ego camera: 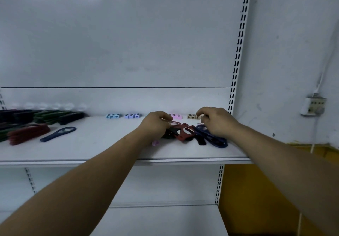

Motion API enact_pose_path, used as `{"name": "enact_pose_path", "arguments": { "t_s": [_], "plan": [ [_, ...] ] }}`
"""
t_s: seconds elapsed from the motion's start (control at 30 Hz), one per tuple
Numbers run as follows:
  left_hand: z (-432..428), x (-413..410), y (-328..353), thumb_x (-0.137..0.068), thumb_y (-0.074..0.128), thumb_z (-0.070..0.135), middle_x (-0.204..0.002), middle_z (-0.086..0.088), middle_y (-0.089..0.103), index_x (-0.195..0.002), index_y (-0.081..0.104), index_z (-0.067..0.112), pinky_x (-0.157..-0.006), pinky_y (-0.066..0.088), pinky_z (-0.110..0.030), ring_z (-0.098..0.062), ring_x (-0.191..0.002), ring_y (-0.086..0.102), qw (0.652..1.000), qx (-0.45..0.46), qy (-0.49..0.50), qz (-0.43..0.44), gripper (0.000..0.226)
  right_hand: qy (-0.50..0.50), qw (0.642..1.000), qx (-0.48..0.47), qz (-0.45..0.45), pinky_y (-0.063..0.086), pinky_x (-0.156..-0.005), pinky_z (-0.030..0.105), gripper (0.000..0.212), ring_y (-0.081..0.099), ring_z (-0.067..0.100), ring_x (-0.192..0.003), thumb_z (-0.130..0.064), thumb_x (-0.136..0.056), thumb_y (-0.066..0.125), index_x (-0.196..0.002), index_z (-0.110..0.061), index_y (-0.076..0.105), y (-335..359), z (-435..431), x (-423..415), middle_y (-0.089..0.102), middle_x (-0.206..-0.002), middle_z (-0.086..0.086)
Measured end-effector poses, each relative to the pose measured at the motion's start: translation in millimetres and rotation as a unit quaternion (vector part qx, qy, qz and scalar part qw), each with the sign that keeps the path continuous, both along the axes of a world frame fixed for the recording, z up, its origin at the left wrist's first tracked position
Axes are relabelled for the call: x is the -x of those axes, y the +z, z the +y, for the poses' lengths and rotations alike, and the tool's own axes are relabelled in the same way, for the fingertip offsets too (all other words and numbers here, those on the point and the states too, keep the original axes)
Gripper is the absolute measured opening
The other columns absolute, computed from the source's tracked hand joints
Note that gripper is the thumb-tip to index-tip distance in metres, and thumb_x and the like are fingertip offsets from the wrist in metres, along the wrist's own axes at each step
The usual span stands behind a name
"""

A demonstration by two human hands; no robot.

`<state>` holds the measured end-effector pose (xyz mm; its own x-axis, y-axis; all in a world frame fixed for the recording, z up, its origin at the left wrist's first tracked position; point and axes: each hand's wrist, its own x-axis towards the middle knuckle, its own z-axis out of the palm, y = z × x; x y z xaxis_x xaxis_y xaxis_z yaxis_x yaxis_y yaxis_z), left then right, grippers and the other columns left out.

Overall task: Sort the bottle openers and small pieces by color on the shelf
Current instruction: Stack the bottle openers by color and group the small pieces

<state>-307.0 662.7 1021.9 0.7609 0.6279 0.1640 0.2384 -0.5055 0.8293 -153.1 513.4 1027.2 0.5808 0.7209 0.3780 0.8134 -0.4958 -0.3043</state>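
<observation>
White slotted-metal shelving fills the view; shelf [102, 144] is a flat white board at chest height, back panel [117, 43] plain white, perforated upright [238, 48] at its right edge. Right of it: grey wall, socket box [314, 105] with a white cable rising from it, yellow paint low down. Small pieces stand along the back of the shelf in colour groups: blue pieces [113, 115], count 3; lilac pieces [132, 115], count 3; pink pieces [175, 116], 3 visible, partly hidden by a hand; beige pieces [193, 116], 3 visible. One stray pink piece [155, 142] lies just beside the left wrist. Bottle openers at far left sit in stacks: black stack [11, 116], green stack [49, 116], another dark stack [71, 117], red stack [27, 133]; counts not readable, blurred. One navy opener [57, 134] lies alone, flat, near the red stack. Unsorted pile [185, 134] lies between the hands: red, black and navy openers overlapping, count unclear. Left hand [156, 123] rests on the pile's left side, fingers curled at the loop of a dark red opener; cannot tell whether they grip it. Right hand [214, 122] is over the pile's right side, fingers curled down beside the beige pieces; grip not discernible.
</observation>
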Motion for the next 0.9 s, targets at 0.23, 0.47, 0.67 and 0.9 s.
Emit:
{"name": "enact_pose_path", "arguments": {
  "t_s": [0.23,0.47,0.67,0.9],
  "plan": [
    [10,-5,-1,-0.092,0.054,0.009,-0.085,-0.007,0.065,-0.097,0.064,0.020,-0.050,0.039,-0.021,-0.017,-0.055,0.048,0.999,0.008,-0.013,-0.034,0.016,-0.066,0.989,0.117,-0.066,0.042,-0.091,0.037,0.040,0.048,0.025,-0.110,-0.050,-0.097,0.038,-0.132,-0.034,0.047,6,8,0,0.044,-0.125,0.005],
    [11,-7,0,-0.096,0.051,0.023,-0.084,-0.001,0.064,-0.111,0.061,0.028,-0.046,0.040,-0.018,-0.011,-0.051,0.047,0.998,-0.056,-0.015,-0.019,0.019,0.110,0.985,0.085,0.106,0.039,-0.095,0.026,0.052,0.047,0.014,-0.119,-0.043,-0.084,0.064,-0.134,-0.041,0.049,17,10,32,0.048,-0.134,-0.008],
    [5,-4,2,-0.096,0.048,0.026,-0.113,-0.001,0.063,-0.117,0.063,0.022,-0.071,0.052,-0.029,-0.022,-0.090,0.063,0.990,-0.139,-0.003,0.007,0.026,0.142,0.979,0.103,0.103,0.045,-0.091,0.028,0.049,0.054,0.014,-0.104,-0.038,-0.078,0.075,-0.124,-0.035,0.058,15,14,30,0.056,-0.111,-0.009],
    [-5,-2,5,-0.088,0.063,0.036,-0.095,0.009,0.066,-0.106,0.069,0.026,-0.068,0.044,-0.014,-0.010,-0.085,0.060,0.981,-0.180,-0.067,-0.030,0.022,0.185,0.945,-0.103,0.249,0.051,-0.065,0.029,0.030,0.063,0.014,-0.071,0.000,-0.086,0.064,-0.101,-0.026,0.063,22,19,22,0.067,-0.079,0.000]
  ]
}}
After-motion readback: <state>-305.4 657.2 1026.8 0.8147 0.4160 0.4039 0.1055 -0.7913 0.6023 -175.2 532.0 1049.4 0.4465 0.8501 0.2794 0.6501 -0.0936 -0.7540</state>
